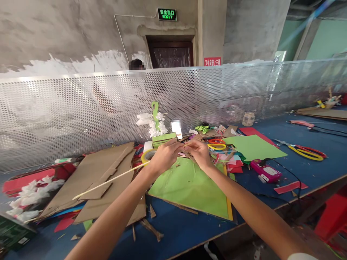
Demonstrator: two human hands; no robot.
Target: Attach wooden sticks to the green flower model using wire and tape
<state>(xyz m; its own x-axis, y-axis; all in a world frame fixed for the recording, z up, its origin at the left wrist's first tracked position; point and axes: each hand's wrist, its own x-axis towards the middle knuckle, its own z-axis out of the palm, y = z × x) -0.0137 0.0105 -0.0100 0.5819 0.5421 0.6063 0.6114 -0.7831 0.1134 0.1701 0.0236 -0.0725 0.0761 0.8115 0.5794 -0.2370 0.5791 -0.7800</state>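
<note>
1. The left hand [166, 155] and the right hand [200, 151] meet just above the centre of the frame. Both have their fingers curled in, with the fingertips pinched onto a small brownish piece [185, 146] held between them. It is too small to say what it is.
2. That piece sits just above the far edge of a light-green paper sheet [189, 186], which lies on the blue table [176, 227] in the middle of the frame.
3. A thin pale wooden stick [108, 181] slants from the lower left up towards the left wrist. Whether the hand grips it cannot be told.
4. A yellow tape roll [148, 155] lies just left of the left hand, and brown cardboard sheets [105, 169] spread out further left.
5. To the right are a darker green paper sheet [253, 146], a pink tool with a black cable [265, 170], and scissors with yellow and red handles [309, 151].
6. Judging by the grip, the step in hand is fine two-handed work on the piece, either joining or folding it.
7. Carrying on would call for a steady pinch from both hands and small, controlled finger movements, since the piece is tiny and loose scraps lie all around it.
</note>
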